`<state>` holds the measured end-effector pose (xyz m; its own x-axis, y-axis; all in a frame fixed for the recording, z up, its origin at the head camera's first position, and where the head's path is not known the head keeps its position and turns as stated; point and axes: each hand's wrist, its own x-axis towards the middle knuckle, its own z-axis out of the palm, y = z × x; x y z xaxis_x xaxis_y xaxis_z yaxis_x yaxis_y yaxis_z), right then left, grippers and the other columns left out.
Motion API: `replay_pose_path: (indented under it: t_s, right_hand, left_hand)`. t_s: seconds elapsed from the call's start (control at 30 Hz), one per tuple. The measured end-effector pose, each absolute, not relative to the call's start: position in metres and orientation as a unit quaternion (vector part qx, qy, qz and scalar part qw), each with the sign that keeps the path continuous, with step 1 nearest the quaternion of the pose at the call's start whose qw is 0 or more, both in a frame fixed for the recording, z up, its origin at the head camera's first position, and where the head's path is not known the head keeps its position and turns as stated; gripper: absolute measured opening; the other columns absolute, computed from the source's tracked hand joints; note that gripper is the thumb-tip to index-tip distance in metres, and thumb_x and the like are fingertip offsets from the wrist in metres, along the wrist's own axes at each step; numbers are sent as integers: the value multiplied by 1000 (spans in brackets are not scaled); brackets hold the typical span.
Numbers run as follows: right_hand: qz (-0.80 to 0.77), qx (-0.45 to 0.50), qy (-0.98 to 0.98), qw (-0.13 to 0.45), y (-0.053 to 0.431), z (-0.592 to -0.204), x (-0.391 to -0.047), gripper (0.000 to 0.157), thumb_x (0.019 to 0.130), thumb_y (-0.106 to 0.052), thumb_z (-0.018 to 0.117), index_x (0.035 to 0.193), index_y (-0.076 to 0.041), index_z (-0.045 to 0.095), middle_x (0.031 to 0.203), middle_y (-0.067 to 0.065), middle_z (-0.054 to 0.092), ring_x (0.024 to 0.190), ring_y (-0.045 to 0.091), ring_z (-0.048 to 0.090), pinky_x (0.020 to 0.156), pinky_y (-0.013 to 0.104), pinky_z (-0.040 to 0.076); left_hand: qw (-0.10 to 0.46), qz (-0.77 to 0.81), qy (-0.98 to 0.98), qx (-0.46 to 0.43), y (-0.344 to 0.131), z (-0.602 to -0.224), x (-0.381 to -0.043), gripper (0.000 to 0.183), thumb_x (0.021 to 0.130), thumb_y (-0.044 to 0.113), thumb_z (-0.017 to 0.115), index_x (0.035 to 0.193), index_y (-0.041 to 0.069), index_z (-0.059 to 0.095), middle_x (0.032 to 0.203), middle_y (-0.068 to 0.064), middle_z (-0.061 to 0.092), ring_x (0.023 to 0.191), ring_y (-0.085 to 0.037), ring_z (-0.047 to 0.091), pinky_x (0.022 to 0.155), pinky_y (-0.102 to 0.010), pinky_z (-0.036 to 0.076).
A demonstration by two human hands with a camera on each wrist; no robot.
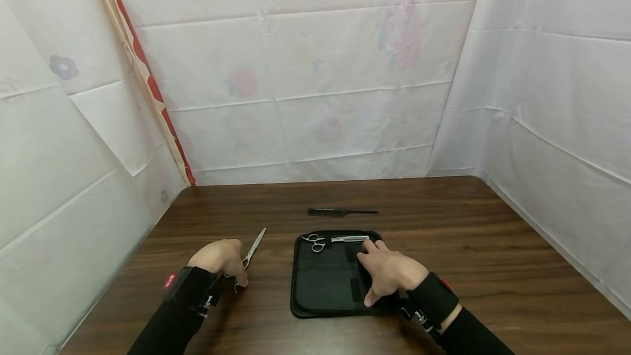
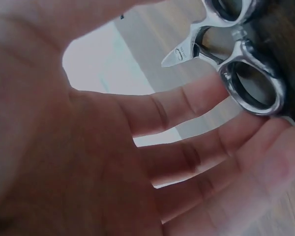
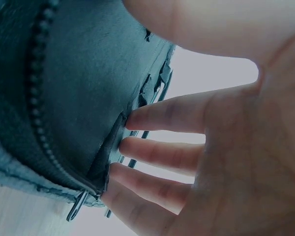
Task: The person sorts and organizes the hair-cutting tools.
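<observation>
Left hand (image 1: 219, 259) spread, touching scissors (image 1: 253, 249) toward table's (image 1: 468, 229) left edge | right hand (image 1: 391, 272) spread on case (image 1: 325, 284) | scissors likely rigid, slick: take loops (image 2: 279, 93) | case likely light: rim (image 1: 294, 281)

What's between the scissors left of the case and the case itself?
Only bare tabletop lies between those scissors and the case; the head view shows it.

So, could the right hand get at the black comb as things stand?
Probably yes: the comb lies uncovered just past the black case, which the right hand touches and could likely reach across.
</observation>
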<state>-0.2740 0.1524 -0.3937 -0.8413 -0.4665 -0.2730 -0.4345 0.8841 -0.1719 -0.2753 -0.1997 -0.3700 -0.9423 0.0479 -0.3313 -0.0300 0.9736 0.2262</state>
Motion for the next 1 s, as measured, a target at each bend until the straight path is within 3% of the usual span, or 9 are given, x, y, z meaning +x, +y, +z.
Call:
replay_pose_path:
  t_s: [0.27,0.47,0.8,1.0]
  right_hand:
    - [-54,-234,958,154,153,-392,-273,90,71,-38,94,144,-5,55,153,15,37,139,35,35,99,51,48]
    - [-49,-235,959,153,152,-392,-273,90,71,-40,94,144,-5,54,152,14,36,139,34,35,98,50,49]
    - [-50,-232,959,154,152,-393,-272,90,71,-40,94,145,-6,54,154,14,36,140,33,35,99,50,48]
    - [-53,-235,958,154,152,-394,-272,90,72,-40,93,145,-6,54,154,14,36,140,33,35,99,50,48]
  left_hand:
    - [132,74,988,35,-192,-377,-274,22,67,14,81,70,7,60,67,-4,59,58,-18,53,53,-30,42]
    - [115,63,990,42,-188,-385,-272,28,68,24,82,70,8,59,66,-2,56,59,-18,52,56,-32,42]
    - [111,84,988,69,-188,-387,-271,31,71,18,85,80,6,58,71,-5,53,60,-19,50,57,-36,42]
    - [110,103,985,81,-186,-385,-274,26,71,18,81,77,7,59,70,-4,53,58,-17,48,55,-33,40]
